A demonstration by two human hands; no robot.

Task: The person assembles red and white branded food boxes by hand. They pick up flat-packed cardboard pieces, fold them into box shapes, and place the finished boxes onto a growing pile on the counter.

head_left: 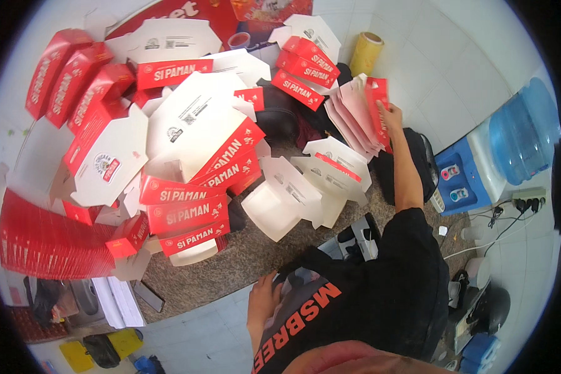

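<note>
My right hand (390,116) is stretched out to the far right, its fingers closed on the red end of a stack of nested takeaway boxes (356,118). The stack is tilted, and its white and pale inner walls show in layers. My left hand (265,300) is low in front of my body, beside the shirt front and the table's near edge. Its fingers lie against the shirt with nothing visible in them. Between the hands stand two open white boxes (287,196) with raised lids.
Red and white folded boxes (190,215) are piled across the left of the stone-topped table (249,262). Flat red cartons (50,240) fan out at far left. A yellow film roll (366,53), a black bag (421,162) and a water dispenser (470,171) stand at right.
</note>
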